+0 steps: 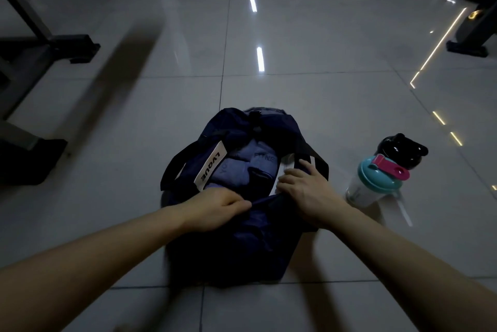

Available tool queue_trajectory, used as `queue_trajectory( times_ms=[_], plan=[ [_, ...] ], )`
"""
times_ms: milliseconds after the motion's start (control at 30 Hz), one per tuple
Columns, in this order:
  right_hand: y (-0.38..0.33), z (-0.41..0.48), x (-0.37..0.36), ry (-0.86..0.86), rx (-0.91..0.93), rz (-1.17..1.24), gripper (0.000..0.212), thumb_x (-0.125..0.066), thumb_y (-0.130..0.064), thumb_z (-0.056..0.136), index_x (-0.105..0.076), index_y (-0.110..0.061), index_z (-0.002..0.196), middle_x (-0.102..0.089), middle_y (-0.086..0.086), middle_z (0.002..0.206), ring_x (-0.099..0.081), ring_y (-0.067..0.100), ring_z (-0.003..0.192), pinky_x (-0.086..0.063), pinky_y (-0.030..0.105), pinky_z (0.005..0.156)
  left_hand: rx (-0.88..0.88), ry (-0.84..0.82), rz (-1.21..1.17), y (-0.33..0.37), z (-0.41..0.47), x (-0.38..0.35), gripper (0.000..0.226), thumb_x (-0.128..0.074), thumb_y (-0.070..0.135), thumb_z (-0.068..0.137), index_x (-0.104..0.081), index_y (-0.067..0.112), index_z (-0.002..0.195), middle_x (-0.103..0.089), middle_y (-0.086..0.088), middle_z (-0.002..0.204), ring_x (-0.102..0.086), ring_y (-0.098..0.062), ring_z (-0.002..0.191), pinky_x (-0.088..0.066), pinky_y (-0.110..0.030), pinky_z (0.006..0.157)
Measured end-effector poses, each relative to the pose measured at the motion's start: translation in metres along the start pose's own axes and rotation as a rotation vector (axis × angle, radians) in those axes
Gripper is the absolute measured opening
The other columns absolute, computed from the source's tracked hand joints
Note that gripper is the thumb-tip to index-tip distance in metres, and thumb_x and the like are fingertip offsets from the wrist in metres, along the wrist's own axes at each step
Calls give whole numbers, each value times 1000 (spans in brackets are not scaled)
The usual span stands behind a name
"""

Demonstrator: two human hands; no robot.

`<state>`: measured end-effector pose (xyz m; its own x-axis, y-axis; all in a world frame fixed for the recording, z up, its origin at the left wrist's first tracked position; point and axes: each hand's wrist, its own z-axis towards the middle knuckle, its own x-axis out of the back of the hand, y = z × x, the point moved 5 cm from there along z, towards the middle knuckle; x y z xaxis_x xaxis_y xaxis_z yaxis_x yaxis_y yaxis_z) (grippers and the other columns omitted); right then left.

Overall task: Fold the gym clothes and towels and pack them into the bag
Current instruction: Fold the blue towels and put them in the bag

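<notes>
— How far along are we?
— Gym floor, dim light: my left hand (215, 208) pinches the near edge of the bag (242, 251), and my right hand (306, 186) grips its right rim. Folded blue clothes (242, 167) lie inside. Packing looks nearly done; the bag isn't closed yet.

Dim, glare streaks on floor (295, 36), edges bowed

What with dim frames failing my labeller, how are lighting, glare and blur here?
Head view: dim overall, the navy bag sinks into shadow; lamp reflections glare as streaks on the glossy floor; the wide lens bows the tile seams; the gym frame at left looks smeared, while the bag's white label reads sharp enough.
</notes>
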<state>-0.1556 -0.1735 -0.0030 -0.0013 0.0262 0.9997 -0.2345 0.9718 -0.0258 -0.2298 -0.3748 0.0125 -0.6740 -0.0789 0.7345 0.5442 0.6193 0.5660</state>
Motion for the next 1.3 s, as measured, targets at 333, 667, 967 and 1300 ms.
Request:
queue_trajectory(
  times_ms=[333, 667, 967, 1300],
  plan=[
    [-23, -19, 40, -268, -54, -126, 39, -48, -24, 94, -61, -24, 131, -60, 0, 134, -48, 23, 131, -31, 45, 110, -35, -215, 530, 37, -46, -23, 59, -43, 72, 91, -59, 29, 128, -65, -2, 122, -56, -24, 115, -38, -43, 108],
    [-24, -115, 166, -323, -370, -148, 26, -46, -16, 94, -64, -23, 111, -67, 5, 115, -64, 29, 109, -46, 33, 88, -34, -14, 493, 182, -30, 23, 30, -59, 40, 94, -69, 16, 80, -66, -5, 86, -61, -26, 82, -51, -34, 72],
    [70, -296, 237, -237, -974, 35, 28, -52, -17, 95, -70, -20, 117, -66, 3, 122, -62, 27, 110, -51, 40, 97, -345, -5, 378, 386, 37, -53, 30, -61, 41, 95, -72, 15, 105, -69, -4, 108, -63, -25, 99, -51, -30, 84],
    [134, -527, 70, -590, -1315, 362, 42, -52, -14, 98, -54, -6, 140, -57, 14, 139, -58, 31, 116, -45, 28, 88, -459, -265, 390, 460, 102, -249, 33, -63, 35, 92, -70, 16, 119, -70, -7, 121, -64, -28, 109, -49, -29, 88]
  ],
)
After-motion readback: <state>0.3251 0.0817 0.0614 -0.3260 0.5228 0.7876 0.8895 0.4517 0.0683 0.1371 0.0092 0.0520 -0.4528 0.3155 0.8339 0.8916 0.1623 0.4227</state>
